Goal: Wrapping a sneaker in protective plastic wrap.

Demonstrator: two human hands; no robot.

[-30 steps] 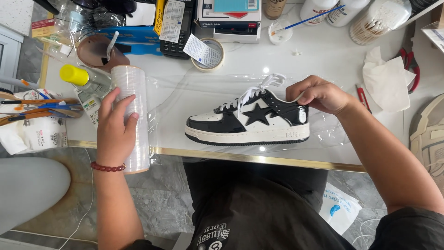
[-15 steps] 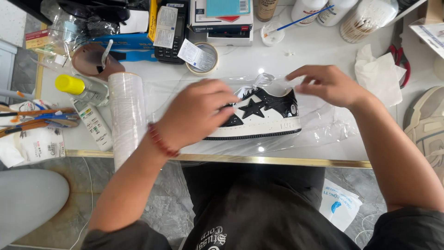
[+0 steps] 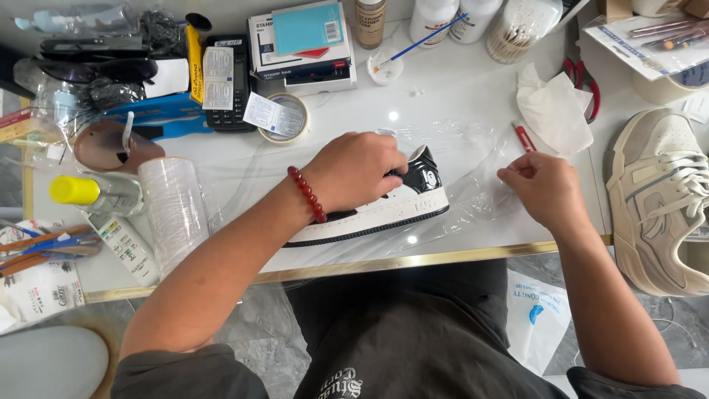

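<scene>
Head view: the left hand [image 3: 360, 171] now presses down on the sneaker [image 3: 399, 207], which lies on clear film [image 3: 473, 148] on the table [image 3: 458, 89]. The right hand [image 3: 543, 188] has left the shoe and pinches the film beside its heel. The roll [image 3: 173, 210], gripped earlier, stands free.

This is looking like a small shoe-care or sneaker-restoration workshop. A white table [image 3: 458, 81] with a gold front edge is carrying the trade's clutter: brushes [image 3: 44, 244] are lying at the left edge, plastic bottles [image 3: 432, 15] and a tub of cotton swabs [image 3: 521, 26] are standing along the far edge, and a tape ring [image 3: 284, 118] is sitting near the middle. A roll of clear wrap [image 3: 173, 210] is standing toward the front left. A black-and-white sneaker [image 3: 391, 207] is resting on a sheet of film, while a beige sneaker [image 3: 661, 199] is waiting at the right edge beside red pliers [image 3: 583, 81].
</scene>
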